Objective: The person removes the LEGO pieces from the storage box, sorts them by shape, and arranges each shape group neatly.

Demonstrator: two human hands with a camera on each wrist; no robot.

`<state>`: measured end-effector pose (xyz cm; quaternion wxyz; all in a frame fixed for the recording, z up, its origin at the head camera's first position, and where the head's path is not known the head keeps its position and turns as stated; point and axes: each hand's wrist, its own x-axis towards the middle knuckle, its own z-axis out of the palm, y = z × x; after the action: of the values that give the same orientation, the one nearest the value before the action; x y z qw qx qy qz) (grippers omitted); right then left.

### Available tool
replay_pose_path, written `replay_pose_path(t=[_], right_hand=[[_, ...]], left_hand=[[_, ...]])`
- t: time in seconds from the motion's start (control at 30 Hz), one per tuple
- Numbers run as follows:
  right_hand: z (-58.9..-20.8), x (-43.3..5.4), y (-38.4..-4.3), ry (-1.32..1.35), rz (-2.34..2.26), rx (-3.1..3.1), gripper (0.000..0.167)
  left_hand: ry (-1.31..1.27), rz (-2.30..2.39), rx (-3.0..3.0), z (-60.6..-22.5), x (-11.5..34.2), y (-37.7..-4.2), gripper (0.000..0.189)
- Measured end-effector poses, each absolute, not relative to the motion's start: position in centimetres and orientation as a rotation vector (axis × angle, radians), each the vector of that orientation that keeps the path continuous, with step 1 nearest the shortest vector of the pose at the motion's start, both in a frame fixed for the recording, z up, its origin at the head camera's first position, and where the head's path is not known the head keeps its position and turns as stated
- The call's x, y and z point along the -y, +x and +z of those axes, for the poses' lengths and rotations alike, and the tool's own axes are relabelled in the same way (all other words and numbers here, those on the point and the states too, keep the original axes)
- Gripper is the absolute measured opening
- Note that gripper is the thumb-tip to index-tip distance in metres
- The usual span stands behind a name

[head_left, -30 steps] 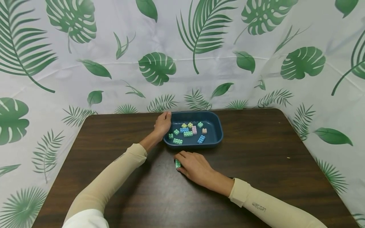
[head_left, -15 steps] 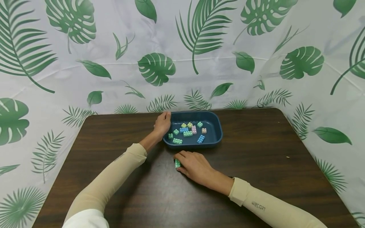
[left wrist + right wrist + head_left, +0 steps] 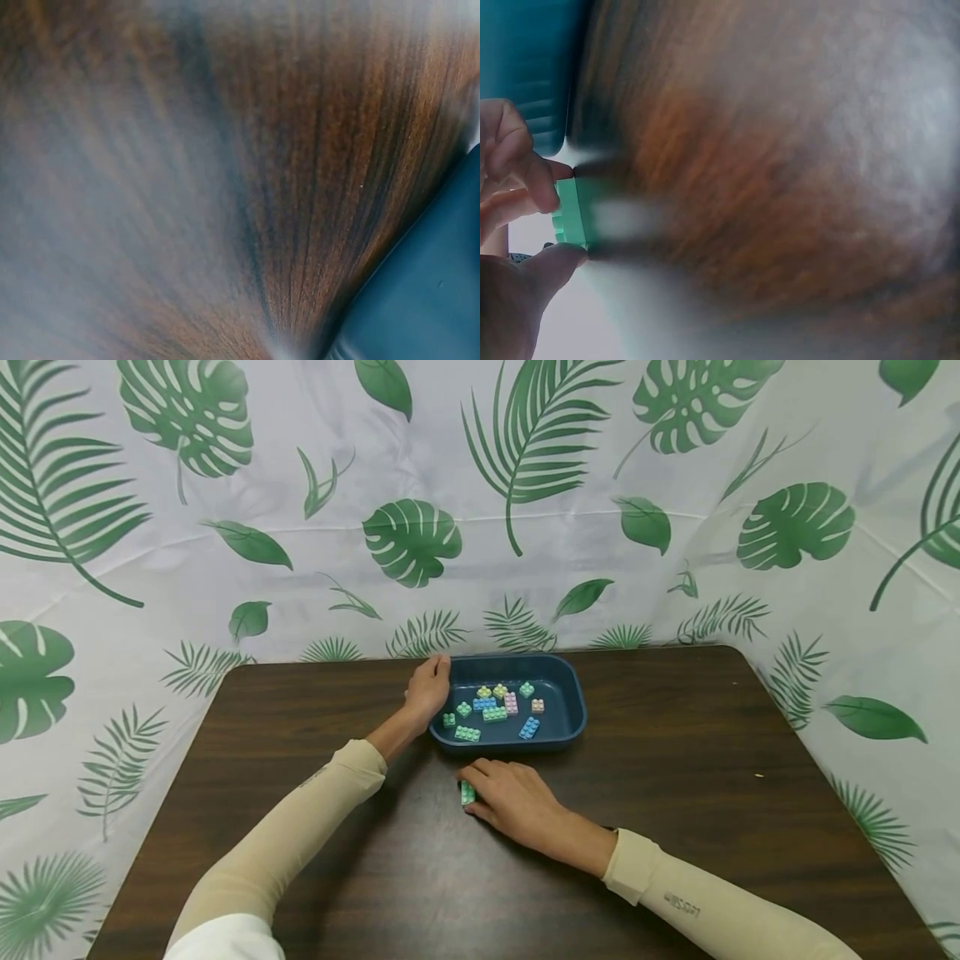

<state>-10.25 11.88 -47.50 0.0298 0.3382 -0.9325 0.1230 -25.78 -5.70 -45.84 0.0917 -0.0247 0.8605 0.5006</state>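
A dark blue plastic tray stands near the table's far edge. My left hand grips its left end at the rim; the left wrist view has only the tray's outer wall, the hand itself being out of sight. Just in front of the tray, my right hand pinches a green toy building brick between thumb and fingertips, low over the tabletop. In the right wrist view the brick shows side-on, its studs towards the fingers. The palm hides part of the grip from above.
Inside the tray lie several building bricks: a blue brick, a pink brick, a small peach brick, plus green and yellow ones. The dark wood table meets a leaf-printed cloth behind. A tiny yellowish scrap lies at right.
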Motion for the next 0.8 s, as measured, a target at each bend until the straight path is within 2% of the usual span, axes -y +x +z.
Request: replay_pose_path(t=[0.27, 0.43, 0.8], right_hand=[[-47.7, -12.4, -10.3, 1.040, 0.361, 2.842, 0.048], [-46.5, -13.2, -10.3, 1.019, 0.351, 2.789, 0.051], [-42.7, -14.5, -11.0, 0.948, 0.424, 2.527, 0.042]], left_hand=[[-0.066, 1.484, -2.572, -46.0, 5.6, -25.8, 0.051], [-0.029, 1.497, -2.560, -45.8, 5.1, -26.1, 0.050], [-0.065, 1.481, -2.560, -45.7, 5.7, -25.6, 0.052]])
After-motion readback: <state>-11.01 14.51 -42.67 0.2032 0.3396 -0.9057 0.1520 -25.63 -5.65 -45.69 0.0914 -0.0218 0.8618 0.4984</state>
